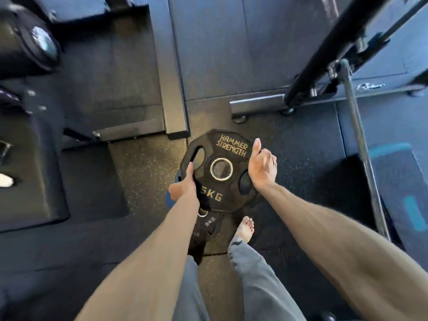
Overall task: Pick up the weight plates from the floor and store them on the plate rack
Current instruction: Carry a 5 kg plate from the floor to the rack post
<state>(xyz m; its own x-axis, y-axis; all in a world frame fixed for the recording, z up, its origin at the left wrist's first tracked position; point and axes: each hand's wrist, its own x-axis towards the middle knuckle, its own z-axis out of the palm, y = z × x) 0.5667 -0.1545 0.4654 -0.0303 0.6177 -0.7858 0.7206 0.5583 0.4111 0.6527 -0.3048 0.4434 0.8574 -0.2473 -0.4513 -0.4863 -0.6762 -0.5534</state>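
A black weight plate (221, 147) with gold "Hammer Strength" and "5KG" lettering is held flat above the floor in front of me. My left hand (185, 185) grips its left edge through a cut-out. My right hand (262, 166) clasps its right edge, thumb pointing up. Below it, a second black 5KG plate (208, 224) lies on the rubber floor, partly hidden by my left forearm. Stacked plates on a rack peg (37, 42) show at the upper left, blurred.
A black steel upright base (171, 89) stands just beyond the plate. A rack frame with a slanted bar (328, 66) and a thin pole (361, 147) fill the right. A dark padded block (30, 170) sits left. My bare foot (245, 229) stands by the floor plate.
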